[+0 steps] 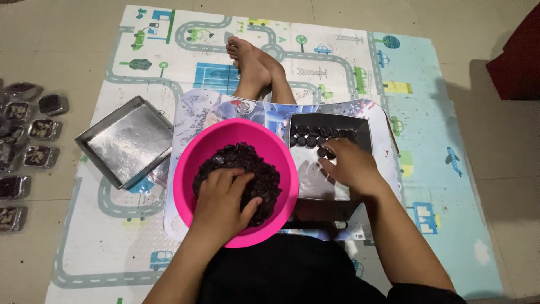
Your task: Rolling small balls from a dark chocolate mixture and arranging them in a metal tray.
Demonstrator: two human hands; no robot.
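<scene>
1. The left hand [225, 194] covers part of the dark mixture [247, 169] in the pink bowl [191, 163]; fingers bent, digging in.
2. The right hand [349, 166], fingers spread, hides some dark balls [309, 138] in the metal tray [360, 126].

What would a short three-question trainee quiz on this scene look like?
1. True or false: the left hand is in the pink bowl, on the dark mass.
2. Where is the right hand? A) on the empty tray B) in the tray holding dark rounds C) on the floor
3. Fill in: the empty tray lies to the ___ of the bowl.

Key: 1 true. 2 B, its fingers are at the rounds in the filled tray. 3 left.
</scene>
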